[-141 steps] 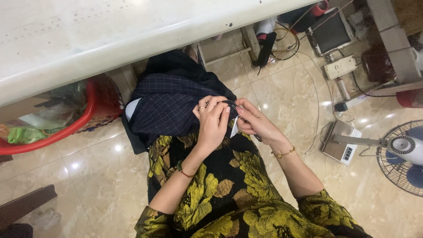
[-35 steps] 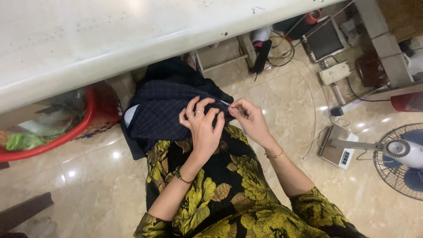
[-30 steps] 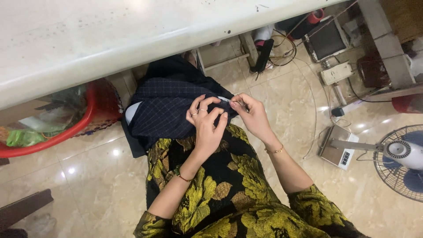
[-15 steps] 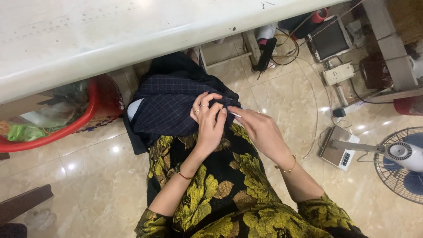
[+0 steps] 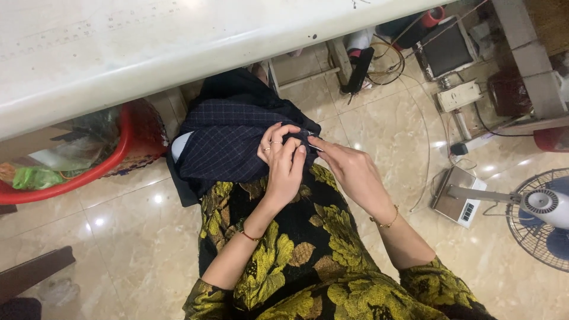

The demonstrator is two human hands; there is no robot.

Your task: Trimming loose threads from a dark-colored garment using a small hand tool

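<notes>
Marble floor, white table edge (image 5: 178,65) overhead, red basket (image 5: 89,172) left, fan (image 5: 542,207) right

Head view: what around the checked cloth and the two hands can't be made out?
- What the right hand pinches: too small to tell.
- Spot on the dark checked cloth under the left hand: covered by its fingers.
- Cloth's far end: hidden under the white table.
- Floor fan: cut off by the right edge.

My cloth (image 5: 228,139) is dark blue with thin light checks. My dress (image 5: 296,261) is black with big yellow leaves — some brown ones too. The basket (image 5: 127,148) is red, the floor (image 5: 379,127) shiny beige, the table (image 5: 148,47) white.
</notes>
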